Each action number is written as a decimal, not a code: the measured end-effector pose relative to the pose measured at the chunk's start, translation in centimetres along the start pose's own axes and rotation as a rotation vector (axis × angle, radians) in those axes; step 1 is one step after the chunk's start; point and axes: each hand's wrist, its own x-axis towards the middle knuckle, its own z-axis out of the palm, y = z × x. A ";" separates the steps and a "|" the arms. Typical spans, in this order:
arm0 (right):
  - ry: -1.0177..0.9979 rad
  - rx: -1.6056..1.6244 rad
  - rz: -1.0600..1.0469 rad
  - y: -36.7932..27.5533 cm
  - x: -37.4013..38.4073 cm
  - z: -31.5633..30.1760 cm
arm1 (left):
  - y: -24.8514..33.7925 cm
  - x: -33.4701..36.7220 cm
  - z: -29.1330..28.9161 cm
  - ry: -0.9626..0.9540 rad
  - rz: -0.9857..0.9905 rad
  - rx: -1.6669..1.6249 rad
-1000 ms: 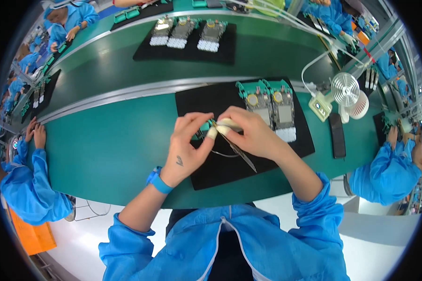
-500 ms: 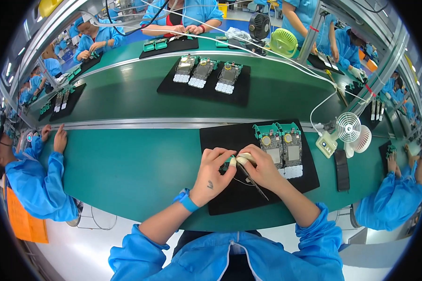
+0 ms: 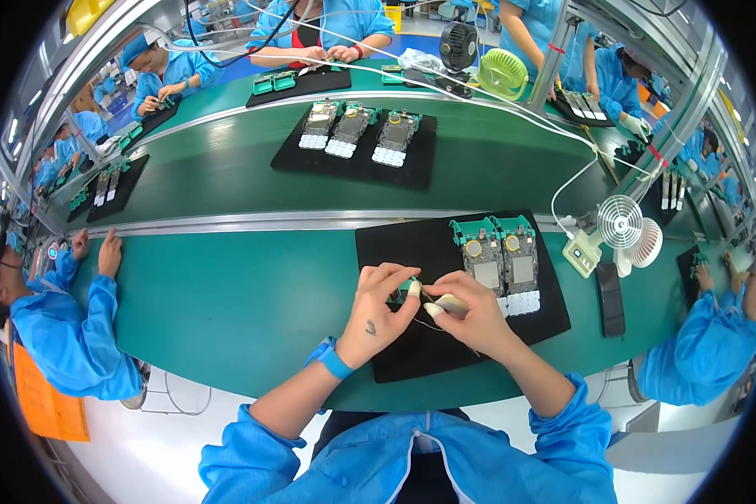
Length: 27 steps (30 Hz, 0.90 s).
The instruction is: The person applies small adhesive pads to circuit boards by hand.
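My left hand [image 3: 374, 315] is pinched around a small green part [image 3: 407, 286], mostly covered by my fingers. My right hand [image 3: 470, 315] is closed on a thin grey tool [image 3: 458, 310], its kind hard to make out; its fingertips come close to the green part. Pale finger cots cover some of my fingertips. A thin pale wire [image 3: 429, 324] runs out below the hands. Both hands are above a black mat [image 3: 395, 244]. Beside my right hand, on the mat, lie two circuit boards [image 3: 485, 273] in green frames with white lower ends.
Right of the mat are a phone [image 3: 611, 300] and a small white fan [image 3: 620, 223] with cables. Across a metal rail [image 3: 252, 222], another black mat [image 3: 412, 174] bears three boards. Co-workers in blue sit left, right and opposite; one person's hands [image 3: 109, 252] rest on the bench's left end.
My right hand has turned and its fingers have curled more around the thin tool, which now shows less. My left hand keeps its pinch almost in place.
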 end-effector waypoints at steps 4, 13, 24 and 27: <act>0.015 -0.073 -0.015 -0.4 -0.1 0.1 | 0.2 -0.1 -0.1 -0.006 -0.024 0.001; 0.069 -0.205 -0.146 -0.1 0.0 -0.1 | 0.0 0.1 -0.5 -0.064 -0.007 -0.046; -0.035 -0.690 -0.479 -1.5 0.5 -0.8 | -1.5 0.7 -2.4 -0.323 0.013 -0.214; -0.013 -0.561 -0.403 -0.7 1.5 -1.2 | -1.5 0.5 -2.3 -0.296 0.065 -0.184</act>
